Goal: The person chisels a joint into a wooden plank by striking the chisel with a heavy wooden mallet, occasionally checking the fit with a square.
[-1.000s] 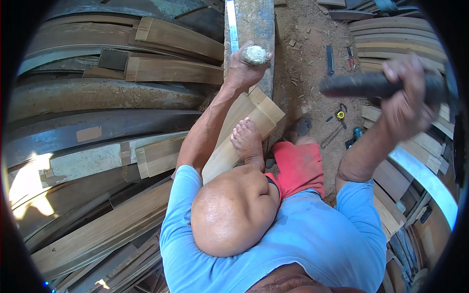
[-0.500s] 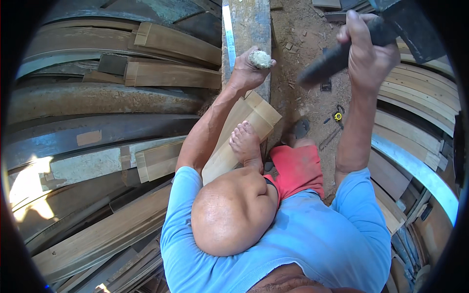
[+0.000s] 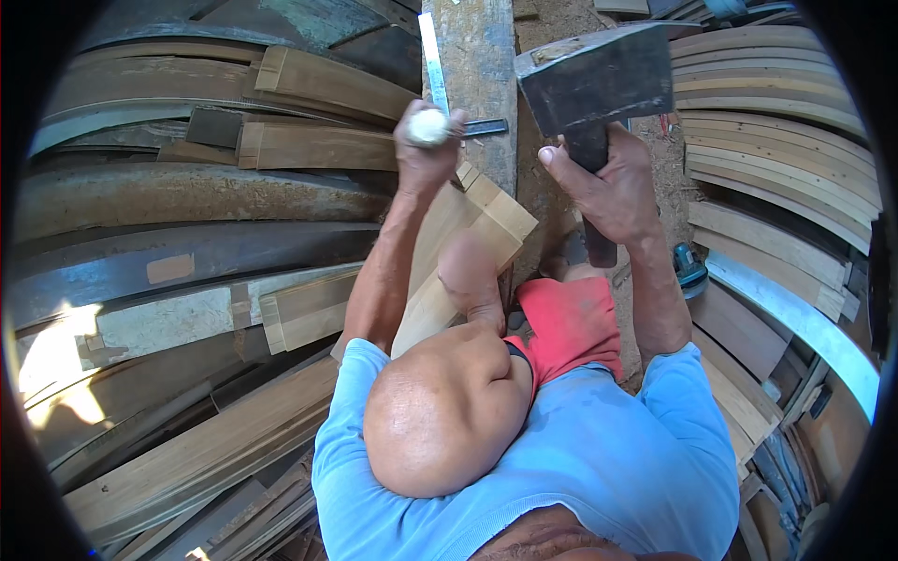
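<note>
My left hand is wrapped round an upright chisel. Only the pale, battered end of its handle shows; the blade is hidden below the fist. In my right hand is a mallet with a big, dark, blocky head, its handle running down through the fingers. The head is raised to the right of the chisel, apart from it. Below the left hand, a pale wooden board with a stepped end lies across the bench plank. My bare foot, blurred, rests on this board.
A try square with a silver blade and black stock lies on the plank. Stacked boards fill the left side; curved pale slats are piled on the right. A teal power tool sits beside my right forearm, on a chip-strewn floor.
The left hand has shifted left and slightly farther away with the chisel. The right hand has come left and lower, and the mallet's head has swung left and turned. My foot has blurred.
</note>
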